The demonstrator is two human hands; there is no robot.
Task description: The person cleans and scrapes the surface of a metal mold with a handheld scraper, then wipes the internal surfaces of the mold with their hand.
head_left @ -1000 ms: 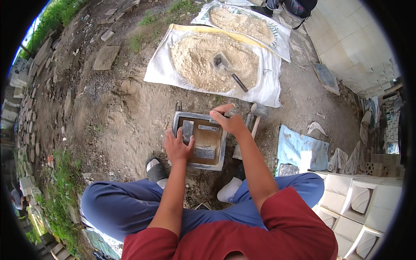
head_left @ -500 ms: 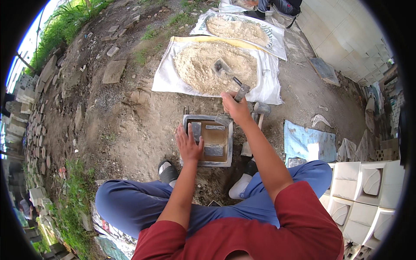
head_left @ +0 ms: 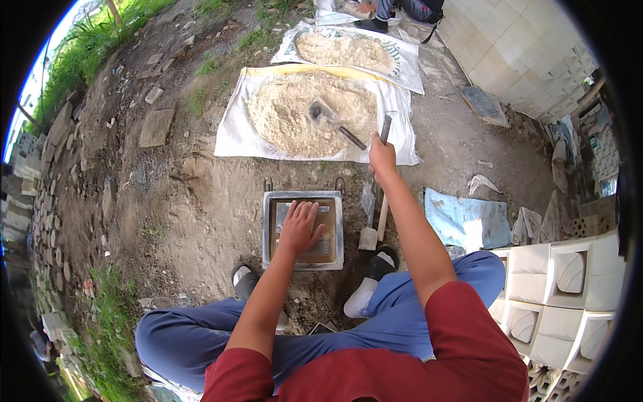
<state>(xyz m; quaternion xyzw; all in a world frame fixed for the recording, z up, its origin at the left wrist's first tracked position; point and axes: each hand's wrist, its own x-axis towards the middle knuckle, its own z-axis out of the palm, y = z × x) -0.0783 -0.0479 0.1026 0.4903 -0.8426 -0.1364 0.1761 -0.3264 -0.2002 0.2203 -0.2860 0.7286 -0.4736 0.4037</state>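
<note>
A square grey metal mould (head_left: 268,244) lies on the dirt between my feet, with a brown bottom and flat grey plates inside it. My left hand (head_left: 299,228) rests over its middle, fingers extended, hiding part of the plates. My right hand (head_left: 382,161) is beyond the mould to the right, closed round a dark-handled tool (head_left: 386,127). A grey blade-like piece (head_left: 368,199) shows below that hand; whether it belongs to the held tool is unclear. Beside the mould lie a wooden handle (head_left: 382,218) and a small flat-ended scraper (head_left: 368,239).
White sacks (head_left: 228,137) spread ahead carry pale powder (head_left: 281,100), with a dark-handled scoop (head_left: 321,112) in the nearer heap. A blue sack (head_left: 462,216) and stacked pale blocks (head_left: 536,268) are at right. Another person's legs (head_left: 385,10) show at the far end.
My right hand and its tool have moved off the mould's far right corner, away to the right. My left hand has shifted from the left side toward the mould's middle. The view has shifted.
</note>
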